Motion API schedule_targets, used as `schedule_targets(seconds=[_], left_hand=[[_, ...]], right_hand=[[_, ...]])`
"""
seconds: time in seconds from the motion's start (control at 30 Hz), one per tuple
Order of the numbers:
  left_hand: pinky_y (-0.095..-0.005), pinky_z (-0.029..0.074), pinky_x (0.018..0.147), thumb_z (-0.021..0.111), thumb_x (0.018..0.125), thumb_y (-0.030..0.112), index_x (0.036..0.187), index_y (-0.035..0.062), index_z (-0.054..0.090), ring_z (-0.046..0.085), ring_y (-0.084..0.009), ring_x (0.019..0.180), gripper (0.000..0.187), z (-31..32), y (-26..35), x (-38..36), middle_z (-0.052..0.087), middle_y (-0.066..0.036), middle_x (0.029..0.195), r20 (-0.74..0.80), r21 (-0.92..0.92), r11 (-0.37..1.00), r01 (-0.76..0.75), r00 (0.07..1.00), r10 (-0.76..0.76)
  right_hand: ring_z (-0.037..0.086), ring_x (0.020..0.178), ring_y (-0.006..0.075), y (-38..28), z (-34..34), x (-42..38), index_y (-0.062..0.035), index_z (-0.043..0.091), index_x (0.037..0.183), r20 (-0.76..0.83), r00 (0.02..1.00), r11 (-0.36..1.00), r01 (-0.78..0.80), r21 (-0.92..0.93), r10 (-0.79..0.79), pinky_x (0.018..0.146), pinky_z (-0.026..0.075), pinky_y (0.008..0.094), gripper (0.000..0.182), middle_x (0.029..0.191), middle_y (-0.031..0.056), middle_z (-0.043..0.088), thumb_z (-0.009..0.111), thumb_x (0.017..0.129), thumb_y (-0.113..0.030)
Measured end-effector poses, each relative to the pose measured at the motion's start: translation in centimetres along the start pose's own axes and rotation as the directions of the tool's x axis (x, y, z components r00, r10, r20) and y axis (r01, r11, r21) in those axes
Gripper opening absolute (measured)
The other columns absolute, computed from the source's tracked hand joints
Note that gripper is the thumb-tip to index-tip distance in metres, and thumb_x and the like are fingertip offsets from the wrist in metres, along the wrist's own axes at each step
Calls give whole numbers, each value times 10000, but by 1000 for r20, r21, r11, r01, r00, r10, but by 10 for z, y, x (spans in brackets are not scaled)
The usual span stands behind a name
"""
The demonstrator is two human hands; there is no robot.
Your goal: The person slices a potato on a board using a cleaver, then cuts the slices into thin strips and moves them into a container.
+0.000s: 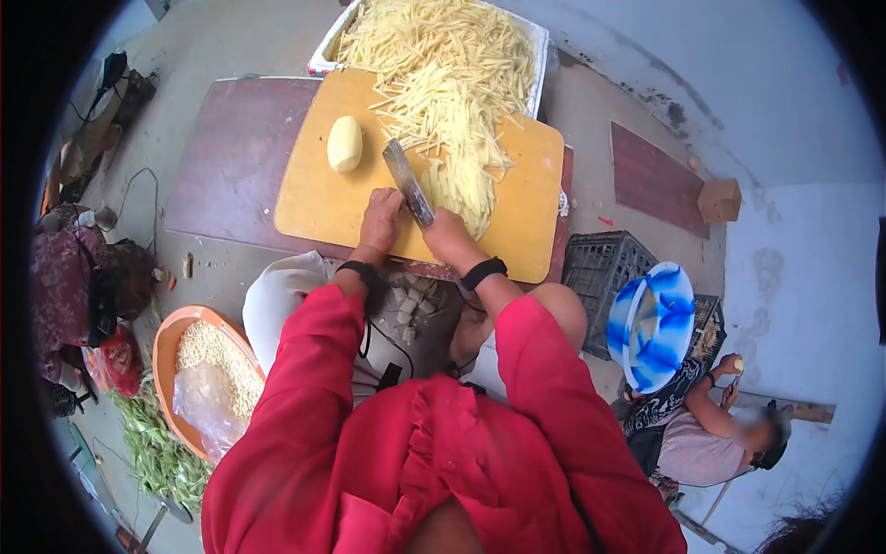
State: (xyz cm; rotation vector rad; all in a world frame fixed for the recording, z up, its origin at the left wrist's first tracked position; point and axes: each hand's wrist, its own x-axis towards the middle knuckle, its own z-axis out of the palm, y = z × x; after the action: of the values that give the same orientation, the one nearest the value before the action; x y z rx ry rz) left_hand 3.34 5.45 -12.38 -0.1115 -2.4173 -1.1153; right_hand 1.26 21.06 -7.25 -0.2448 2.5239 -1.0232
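Note:
My right hand grips the handle of a cleaver, whose blade lies over the yellow cutting board. Just left of the blade, my left hand rests fingers-down on the board; I cannot tell whether it holds anything. A whole peeled potato sits on the board further left, apart from both hands. To the right of the cleaver lies a pile of potato strips. It runs up to a white tray heaped with more strips.
The board lies on a low reddish table. An orange basin of grains with a plastic bag stands at my left, with green stalks below it. At the right are a black crate and a seated person in a blue-white hat.

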Motion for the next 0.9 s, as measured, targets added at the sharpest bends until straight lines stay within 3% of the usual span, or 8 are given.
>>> schedule_targets(seconds=[0.1, 0.2, 0.3, 0.4, 0.5, 0.6, 0.73, 0.9], left_hand=[[-398, 439, 694, 546, 749, -31, 755, 53, 536, 527, -325, 779, 86, 0, -1, 3, 550, -127, 765, 3, -17, 1000, -2, 1000, 2], [-393, 442, 695, 548, 744, -32, 755, 55, 540, 529, -327, 782, 88, -2, -1, -1, 554, -124, 769, 15, -23, 1000, 1, 1000, -1], [-395, 447, 702, 552, 738, -32, 755, 53, 545, 534, -327, 791, 87, 0, -4, 4, 558, -122, 772, 22, -11, 1000, 3, 1000, -2], [-400, 453, 715, 556, 742, -13, 766, 55, 557, 534, -329, 804, 72, 3, -9, -1, 559, -121, 778, 17, 14, 1000, 18, 1000, -18], [-400, 457, 722, 566, 746, 4, 770, 55, 571, 538, -326, 817, 57, 3, -7, 3, 568, -119, 785, -22, 30, 999, 23, 1000, -22], [-396, 459, 727, 578, 746, 11, 764, 56, 578, 547, -319, 819, 49, 0, -2, -1, 577, -112, 780, -26, 68, 997, 36, 999, -34], [-390, 461, 722, 593, 737, 11, 751, 60, 580, 551, -311, 801, 52, -2, -4, 3, 579, -104, 757, -32, 64, 997, 44, 999, -42], [-399, 463, 689, 596, 730, 4, 745, 67, 583, 550, -315, 770, 66, -2, -9, 5, 585, -104, 744, -5, 51, 999, 13, 1000, -13]], right_hand=[[646, 840, 467, -46, -35, -13, 103, 600, 947, 260, 933, 951, -285, 119, 247, 733, 519, 509, 244, 837, 345, 628, 482, 800, -51], [673, 698, 415, -40, -29, -4, 123, 593, 938, 325, 908, 958, -286, 16, 266, 579, 534, 481, 250, 770, 305, 633, 465, 799, -40], [670, 686, 415, -29, -5, 5, 137, 588, 931, 117, 989, 995, -92, -36, 95, 575, 537, 479, 251, 800, 314, 632, 467, 799, -39], [645, 842, 464, -37, -17, 3, 120, 586, 953, 196, 941, 928, -313, 204, 274, 752, 524, 502, 252, 902, 357, 621, 494, 801, -58], [648, 544, 306, -5, -1, 9, 62, 598, 955, -44, 999, 998, -18, 53, 20, 445, 502, 407, 211, 730, 217, 638, 504, 862, -102], [651, 557, 301, -3, -6, 2, 52, 589, 980, -19, 997, 997, -70, 16, 70, 445, 502, 396, 216, 756, 217, 643, 489, 870, -106], [590, 974, 492, -22, -17, -6, 90, 574, 987, 66, 991, 991, -118, 63, 114, 883, 466, 508, 259, 970, 364, 609, 481, 814, -79], [596, 972, 488, -24, -15, -9, 91, 582, 986, 91, 993, 997, -69, -17, 71, 886, 467, 510, 265, 961, 363, 612, 470, 821, -84]])
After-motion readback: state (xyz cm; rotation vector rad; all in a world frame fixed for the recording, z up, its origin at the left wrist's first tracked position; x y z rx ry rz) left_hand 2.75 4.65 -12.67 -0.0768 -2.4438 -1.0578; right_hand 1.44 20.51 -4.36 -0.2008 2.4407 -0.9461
